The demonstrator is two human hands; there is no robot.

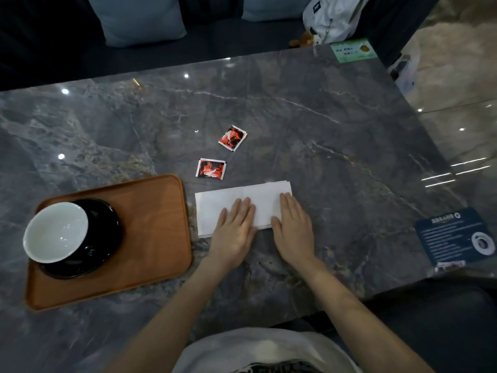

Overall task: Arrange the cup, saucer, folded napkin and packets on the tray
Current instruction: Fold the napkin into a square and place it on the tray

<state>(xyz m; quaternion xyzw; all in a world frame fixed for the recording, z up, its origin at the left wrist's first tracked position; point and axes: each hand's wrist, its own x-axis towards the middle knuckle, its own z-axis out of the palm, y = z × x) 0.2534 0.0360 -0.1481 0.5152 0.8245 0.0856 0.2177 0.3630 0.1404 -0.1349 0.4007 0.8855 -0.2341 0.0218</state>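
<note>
A wooden tray (150, 227) lies at the left of the grey marble table. On its left part a cup (55, 231), white inside, stands on a black saucer (102, 224). To the right of the tray a white folded napkin (228, 196) lies flat on the table. My left hand (235, 230) and my right hand (293, 226) rest palm down on the napkin's near edge, fingers spread flat, holding nothing. Two red and black packets lie beyond the napkin: one (211, 169) close to it, the other (232, 138) farther back.
A dark blue card (454, 235) lies at the table's right edge and a green card (352, 51) at the far right corner. Cushions and a white bag sit on the bench behind the table.
</note>
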